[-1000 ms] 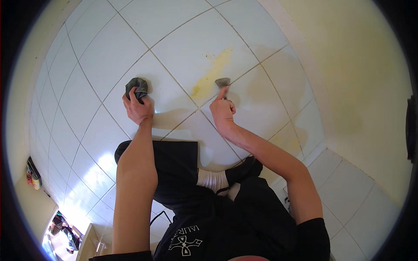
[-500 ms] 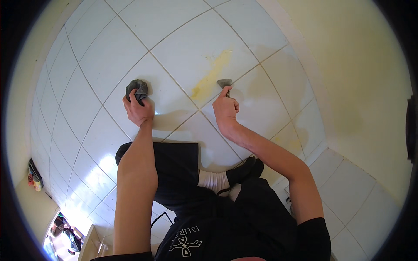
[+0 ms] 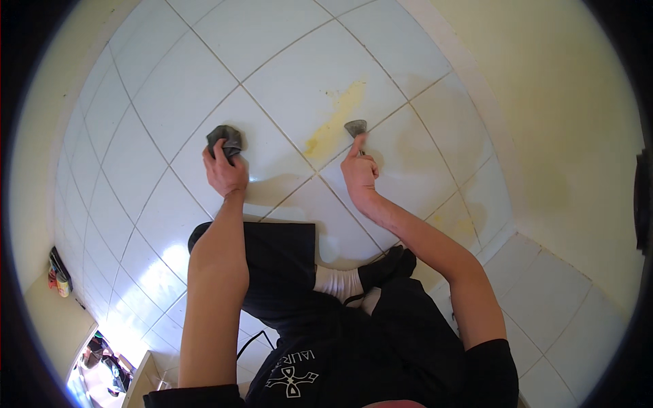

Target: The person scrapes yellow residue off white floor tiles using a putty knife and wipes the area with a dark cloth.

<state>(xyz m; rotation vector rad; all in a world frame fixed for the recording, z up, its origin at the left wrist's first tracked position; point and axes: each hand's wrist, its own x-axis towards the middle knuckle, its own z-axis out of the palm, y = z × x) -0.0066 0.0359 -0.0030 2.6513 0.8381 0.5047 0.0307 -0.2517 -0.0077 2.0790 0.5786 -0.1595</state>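
My left hand (image 3: 226, 173) is closed round a crumpled dark grey cloth (image 3: 223, 138) on the pale tiled floor. Out to the right, my right hand (image 3: 359, 170) grips a scraper (image 3: 356, 127) by its handle, which the fingers mostly hide. My index finger stretches along it toward the grey, flared blade. The blade lies at or just above the tiles; I cannot tell whether it touches. Just left of the blade runs a yellow smear (image 3: 333, 122), with a denser patch at its near end and small dark specks at its far end.
A cream wall (image 3: 564, 136) rises along the right side. My folded leg in black shorts (image 3: 279, 245) and a dark shoe (image 3: 384, 267) rest on the floor nearby. Small bottles (image 3: 62, 282) stand by the far left wall. Fainter yellow marks (image 3: 452, 224) show beyond my right forearm.
The whole view has shifted slightly to the right. The scraper's blade has turned a little and shows more of its flat face. Both hands keep their holds.
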